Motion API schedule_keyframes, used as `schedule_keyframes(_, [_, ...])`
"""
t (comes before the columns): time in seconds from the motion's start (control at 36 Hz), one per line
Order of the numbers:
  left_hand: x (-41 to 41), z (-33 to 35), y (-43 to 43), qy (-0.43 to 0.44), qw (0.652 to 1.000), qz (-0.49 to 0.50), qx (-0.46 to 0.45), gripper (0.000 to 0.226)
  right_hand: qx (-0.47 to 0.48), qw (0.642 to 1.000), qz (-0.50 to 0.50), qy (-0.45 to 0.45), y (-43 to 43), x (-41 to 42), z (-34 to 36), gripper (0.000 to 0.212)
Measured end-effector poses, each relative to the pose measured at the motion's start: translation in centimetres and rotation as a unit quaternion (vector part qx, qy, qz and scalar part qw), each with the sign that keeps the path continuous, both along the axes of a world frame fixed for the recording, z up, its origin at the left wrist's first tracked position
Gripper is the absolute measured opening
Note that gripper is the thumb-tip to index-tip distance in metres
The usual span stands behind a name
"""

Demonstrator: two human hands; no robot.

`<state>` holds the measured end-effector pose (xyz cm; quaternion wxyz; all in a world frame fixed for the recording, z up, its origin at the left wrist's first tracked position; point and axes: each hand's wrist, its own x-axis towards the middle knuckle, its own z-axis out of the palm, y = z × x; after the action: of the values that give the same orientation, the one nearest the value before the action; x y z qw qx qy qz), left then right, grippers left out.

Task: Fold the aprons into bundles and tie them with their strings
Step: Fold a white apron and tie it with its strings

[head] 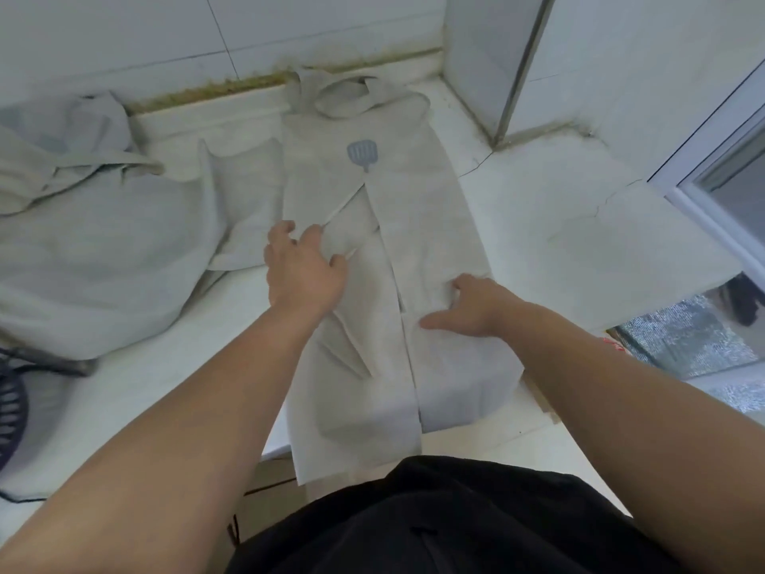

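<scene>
A pale grey apron with a blue spatula print lies lengthwise on the white counter, both long sides folded in so they meet near the middle. Its neck loop is at the far end by the wall. My left hand rests on the left flap with a thin apron string pinched at its fingertips. My right hand presses flat on the right flap, fingers spread. The near end of the apron hangs over the counter's front edge.
A heap of other grey aprons fills the counter's left side. A tiled wall runs along the back, a white column stands at the back right, and a window frame is at the right. A dark basket sits at the left edge.
</scene>
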<state>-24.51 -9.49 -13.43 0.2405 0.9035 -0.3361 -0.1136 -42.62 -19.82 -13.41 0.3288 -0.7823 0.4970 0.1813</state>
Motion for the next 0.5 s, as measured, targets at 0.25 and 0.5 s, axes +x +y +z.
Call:
schedule_keyframes(0.25, [-0.8, -1.7, -4.7, 0.177, 0.972, -0.134, 0.072, 0.046, -0.043, 0.993, -0.033, -0.102, -5.1, 1.9, 0.5, 0.042])
schedule_keyframes(0.5, [1.2, -3.0, -11.0, 0.239, 0.969, -0.07, 0.005, 0.043, -0.063, 0.993, 0.032, -0.09, -11.7, 4.7, -1.2, 0.059])
